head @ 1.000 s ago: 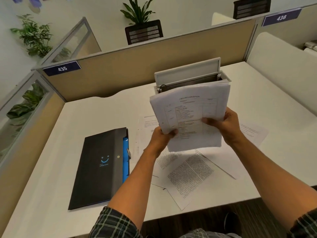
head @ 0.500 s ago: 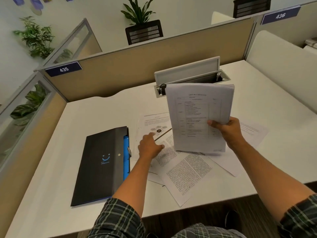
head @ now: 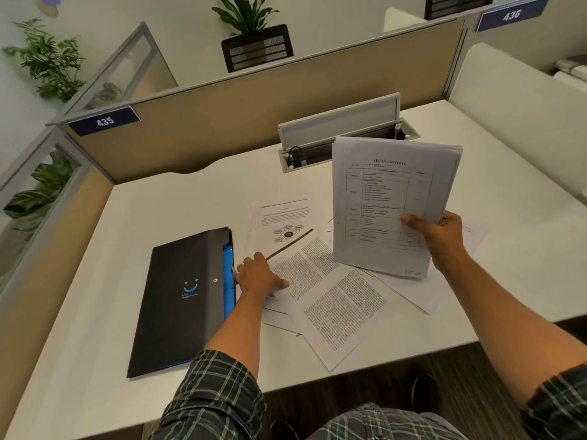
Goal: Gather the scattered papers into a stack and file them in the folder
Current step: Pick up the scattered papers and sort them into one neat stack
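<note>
While your right hand (head: 440, 236) grips the gathered stack (head: 387, 201) upright above the table (head: 158, 201), thumb across the front sheet headed "LIST OF CONTENTS", the stack's lower edge hangs just over the loose sheets. Loose papers (head: 336, 296) lie fanned and overlapping on the table in front of you: two text pages at a slant, a diagram page (head: 282, 222) behind them, more sheets partly under the stack on the right. Your left hand (head: 259, 276) is pressed palm-down on the left edge of those sheets, fingers spread flat, grasping nothing. Folder (head: 184, 300) lies closed just left of that hand, black cover with a blue smile mark, blue inner edge showing along its right side; whether the hand touches it, can't tell. Behind the papers, a cable tray (head: 343, 134) in the table stands with its lid up. Beige partition (head: 254, 112) at the back carries tag "435".
</note>
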Demonstrator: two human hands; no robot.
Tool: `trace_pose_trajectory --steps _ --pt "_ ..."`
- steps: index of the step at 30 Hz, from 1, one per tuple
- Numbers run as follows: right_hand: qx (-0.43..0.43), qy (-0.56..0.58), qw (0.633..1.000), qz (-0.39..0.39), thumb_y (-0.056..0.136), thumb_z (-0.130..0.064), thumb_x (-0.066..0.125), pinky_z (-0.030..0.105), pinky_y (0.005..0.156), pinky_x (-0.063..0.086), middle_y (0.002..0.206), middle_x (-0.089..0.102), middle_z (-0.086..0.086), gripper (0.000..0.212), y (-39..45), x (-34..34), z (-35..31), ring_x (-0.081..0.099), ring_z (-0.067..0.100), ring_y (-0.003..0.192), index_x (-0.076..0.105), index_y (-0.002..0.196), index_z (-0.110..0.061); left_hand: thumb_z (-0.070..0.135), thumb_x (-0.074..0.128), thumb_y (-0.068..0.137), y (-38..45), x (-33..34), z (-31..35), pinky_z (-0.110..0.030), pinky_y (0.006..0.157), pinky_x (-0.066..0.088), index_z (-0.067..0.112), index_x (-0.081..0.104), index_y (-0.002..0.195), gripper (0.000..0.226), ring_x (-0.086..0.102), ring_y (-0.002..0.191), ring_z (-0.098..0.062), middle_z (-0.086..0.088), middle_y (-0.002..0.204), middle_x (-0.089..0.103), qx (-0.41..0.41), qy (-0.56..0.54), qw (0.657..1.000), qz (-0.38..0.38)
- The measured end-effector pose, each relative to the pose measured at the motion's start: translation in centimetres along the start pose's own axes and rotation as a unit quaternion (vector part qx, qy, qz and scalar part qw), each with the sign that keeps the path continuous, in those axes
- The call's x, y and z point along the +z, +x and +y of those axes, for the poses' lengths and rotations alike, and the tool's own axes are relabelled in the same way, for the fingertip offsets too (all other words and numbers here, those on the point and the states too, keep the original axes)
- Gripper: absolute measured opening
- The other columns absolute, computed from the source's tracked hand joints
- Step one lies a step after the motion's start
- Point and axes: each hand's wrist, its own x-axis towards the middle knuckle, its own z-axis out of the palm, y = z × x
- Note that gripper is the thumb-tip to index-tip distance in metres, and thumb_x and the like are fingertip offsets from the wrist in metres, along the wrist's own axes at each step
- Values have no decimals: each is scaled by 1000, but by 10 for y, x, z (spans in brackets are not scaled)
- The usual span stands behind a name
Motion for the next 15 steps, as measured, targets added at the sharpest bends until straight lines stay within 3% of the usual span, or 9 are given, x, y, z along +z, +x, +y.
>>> trace_pose_trajectory --steps 4,7,12,15 --pt "-4 2 1000 8 68 -16 89 28 66 62 98 80 -3 25 0 -4 -2 78 18 85 82 90 -26 28 87 74 5 2 -3 -37 81 52 7 59 108 49 61 99 -27 -13 113 66 -10 -232 972 34" --pt "-5 2 1000 26 70 -16 90 28 65 62 97 80 -5 24 1 -7 -6 78 17 84 81 91 -25 11 80 80 5 -9 0 -43 83 58 9 66 94 21 67 96 -31 -15 106 70 -4 -461 887 45" --pt "-14 11 997 76 76 -14 88 29 68 63 95 80 -8 24 10 -10 -13 78 16 83 77 96 -22 8 77 84 4 -49 19 -38 79 58 18 74 92 14 69 94 -25 -2 94 76 73 -626 776 14" --pt "-13 0 995 103 78 -15 86 27 66 63 88 79 -15 26 15 -9 -16 76 8 77 75 100 -23 10 73 88 3 -78 26 -38 81 59 15 75 100 13 71 96 -26 -6 98 77 113 -689 716 -19"
